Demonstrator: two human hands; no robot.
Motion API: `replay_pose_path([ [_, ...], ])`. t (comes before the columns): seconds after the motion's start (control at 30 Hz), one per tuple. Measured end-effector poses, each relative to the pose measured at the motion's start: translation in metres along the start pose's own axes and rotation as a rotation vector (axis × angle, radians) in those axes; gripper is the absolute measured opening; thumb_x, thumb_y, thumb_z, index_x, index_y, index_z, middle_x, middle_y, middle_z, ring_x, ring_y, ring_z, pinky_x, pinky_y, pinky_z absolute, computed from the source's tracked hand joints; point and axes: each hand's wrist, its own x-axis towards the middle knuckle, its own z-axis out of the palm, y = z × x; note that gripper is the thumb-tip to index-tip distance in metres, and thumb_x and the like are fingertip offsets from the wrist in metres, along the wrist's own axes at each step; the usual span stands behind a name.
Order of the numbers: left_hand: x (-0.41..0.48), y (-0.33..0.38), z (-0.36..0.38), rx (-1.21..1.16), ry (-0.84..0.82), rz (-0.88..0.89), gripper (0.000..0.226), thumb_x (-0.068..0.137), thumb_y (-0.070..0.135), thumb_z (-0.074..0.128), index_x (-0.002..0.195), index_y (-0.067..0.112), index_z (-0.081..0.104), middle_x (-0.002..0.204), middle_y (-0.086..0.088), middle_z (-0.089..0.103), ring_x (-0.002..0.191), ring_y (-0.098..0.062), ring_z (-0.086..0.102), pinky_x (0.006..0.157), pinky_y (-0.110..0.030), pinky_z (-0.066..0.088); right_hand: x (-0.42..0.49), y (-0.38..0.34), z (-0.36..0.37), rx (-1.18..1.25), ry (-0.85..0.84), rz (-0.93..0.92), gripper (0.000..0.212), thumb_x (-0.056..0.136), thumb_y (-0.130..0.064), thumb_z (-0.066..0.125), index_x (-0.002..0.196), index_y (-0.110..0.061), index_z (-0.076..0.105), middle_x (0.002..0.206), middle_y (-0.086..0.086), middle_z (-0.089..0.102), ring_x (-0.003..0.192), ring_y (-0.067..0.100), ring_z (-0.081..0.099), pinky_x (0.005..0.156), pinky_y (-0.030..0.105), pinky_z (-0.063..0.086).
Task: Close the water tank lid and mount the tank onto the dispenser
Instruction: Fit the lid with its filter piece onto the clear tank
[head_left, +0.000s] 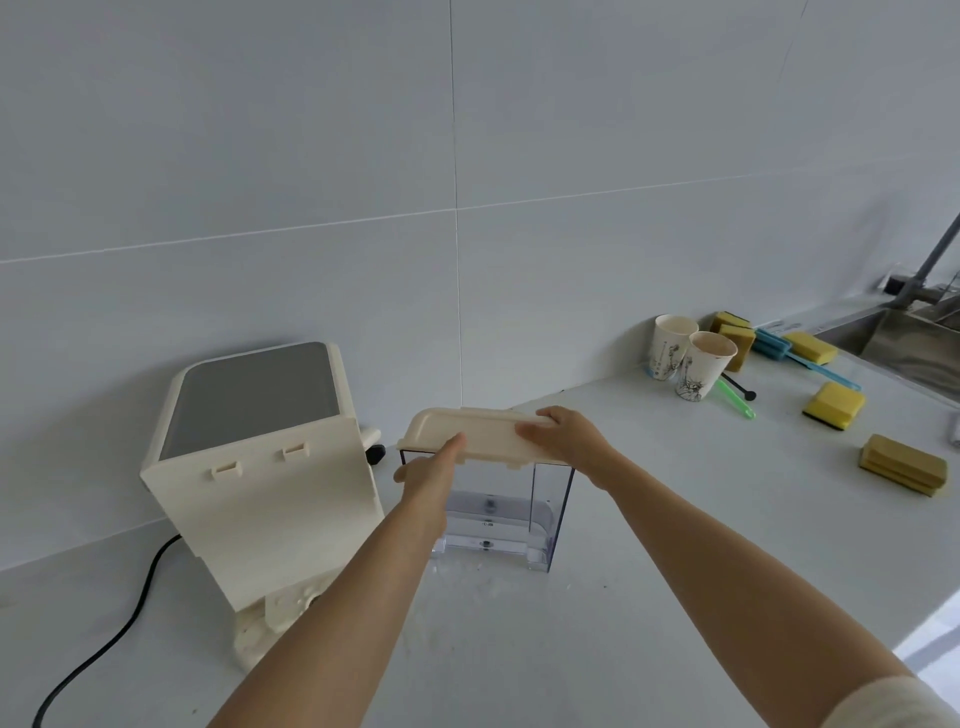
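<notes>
Holding the cream lid (470, 435) over the clear water tank (498, 512), with both hands at work: left hand (431, 470) clamped on the lid's near-left edge, right hand (563, 434) clasped over its right end, so each grip closed on the lid and neither on the tank itself. Sitting upright on the white desk (649, 597), just to the right of the dispenser (260, 467) and apart from it by a narrow gap. Running left to right, parallel to the tank's open mouth, with the lid's long axis already lined up along the tank's long side. Resting low on the rim at the left end and seeming not fully seated; hard to say whether the right end is down, being covered by the hand. Pressing straight down looks like the coming need, then a short carry leftward toward the dispenser's flat back panel with its two small slots (260, 460). Lying nearer the dispenser, the left hand; lying on the far side of the tank from it, the right. Worth minding the black cable (111, 631) trailing off the dispenser's left foot.
</notes>
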Motion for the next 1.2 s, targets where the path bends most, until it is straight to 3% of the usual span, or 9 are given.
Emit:
replay_pose_path([
  [0.17, 0.008, 0.004, 0.001, -0.038, -0.013, 0.047, 0.085, 0.075, 0.042, 0.066, 0.142, 0.008, 0.025, 0.143, -0.009, 0.039, 0.130, -0.032, 0.037, 0.109, -0.045, 0.033, -0.003, 0.005, -0.002, -0.060, -0.031, 0.014, 0.040, 0.083, -0.038, 0.056, 0.106, -0.006, 0.056, 0.092, 0.006, 0.054, 0.078, 0.018, 0.048, 0.056, 0.021, 0.035],
  [0.27, 0.011, 0.008, 0.001, 0.000, -0.039, 0.064, 0.071, 0.078, 0.041, 0.062, 0.135, 0.009, 0.034, 0.128, -0.008, 0.044, 0.113, -0.033, 0.047, 0.098, -0.039, 0.042, -0.008, 0.007, -0.004, -0.099, -0.036, 0.035, 0.037, 0.079, -0.043, 0.060, 0.088, -0.008, 0.051, 0.079, 0.002, 0.052, 0.072, 0.017, 0.047, 0.056, 0.023, 0.033],
  [0.37, 0.011, 0.012, 0.002, 0.014, -0.085, 0.089, 0.058, 0.086, 0.036, 0.055, 0.133, 0.008, 0.036, 0.113, -0.004, 0.039, 0.100, -0.027, 0.044, 0.083, -0.032, 0.036, -0.015, 0.009, -0.003, -0.145, -0.048, 0.038, 0.042, 0.075, -0.048, 0.063, 0.081, -0.010, 0.046, 0.069, -0.004, 0.045, 0.062, 0.010, 0.041, 0.054, 0.022, 0.030],
  [0.63, 0.012, 0.026, 0.007, 0.125, -0.208, 0.162, 0.026, 0.091, 0.032, 0.046, 0.113, 0.019, 0.051, 0.115, -0.007, 0.054, 0.098, -0.026, 0.052, 0.087, -0.036, 0.045, -0.033, 0.005, 0.019, -0.214, -0.124, 0.076, 0.044, 0.072, -0.058, 0.059, 0.066, -0.020, 0.037, 0.059, -0.001, 0.055, 0.056, 0.012, 0.052, 0.060, 0.025, 0.042],
  [0.77, 0.008, 0.032, 0.015, 0.228, -0.223, 0.246, 0.041, 0.094, 0.028, 0.040, 0.133, 0.015, 0.044, 0.116, -0.009, 0.054, 0.105, -0.027, 0.053, 0.086, -0.035, 0.043, -0.042, 0.007, 0.030, -0.130, -0.102, 0.076, 0.044, 0.071, -0.059, 0.058, 0.070, -0.019, 0.041, 0.057, -0.002, 0.057, 0.053, 0.012, 0.054, 0.061, 0.027, 0.044],
  [0.9, 0.002, 0.034, 0.021, 0.352, -0.244, 0.303, 0.043, 0.096, 0.030, 0.038, 0.136, 0.014, 0.041, 0.133, -0.012, 0.051, 0.107, -0.027, 0.051, 0.086, -0.034, 0.041, -0.048, 0.008, 0.038, -0.065, -0.104, 0.065, 0.049, 0.073, -0.059, 0.056, 0.088, -0.014, 0.046, 0.061, -0.002, 0.056, 0.055, 0.013, 0.056, 0.064, 0.028, 0.046],
  [1.0, -0.001, 0.034, 0.019, 0.394, -0.269, 0.308, 0.045, 0.094, 0.033, 0.040, 0.136, 0.017, 0.040, 0.136, -0.011, 0.050, 0.110, -0.027, 0.052, 0.087, -0.035, 0.042, -0.047, 0.009, 0.035, -0.077, -0.142, 0.071, 0.051, 0.074, -0.061, 0.053, 0.089, -0.013, 0.047, 0.061, -0.002, 0.057, 0.056, 0.014, 0.057, 0.073, 0.032, 0.049],
  [1.1, -0.005, 0.031, 0.013, 0.388, -0.278, 0.275, 0.059, 0.090, 0.040, 0.047, 0.142, 0.019, 0.028, 0.141, -0.008, 0.045, 0.117, -0.026, 0.051, 0.088, -0.036, 0.043, -0.044, 0.009, 0.028, -0.139, -0.187, 0.080, 0.051, 0.080, -0.063, 0.041, 0.091, -0.013, 0.047, 0.066, 0.001, 0.060, 0.063, 0.019, 0.062, 0.078, 0.034, 0.051],
  [1.2, -0.016, 0.028, 0.006, 0.410, -0.243, 0.323, 0.073, 0.086, 0.043, 0.053, 0.145, 0.021, 0.017, 0.140, -0.008, 0.042, 0.117, -0.024, 0.047, 0.090, -0.033, 0.040, -0.033, 0.011, 0.022, -0.235, -0.089, 0.065, 0.055, 0.084, -0.062, 0.028, 0.099, -0.011, 0.043, 0.082, 0.009, 0.066, 0.075, 0.026, 0.067, 0.084, 0.041, 0.051],
])
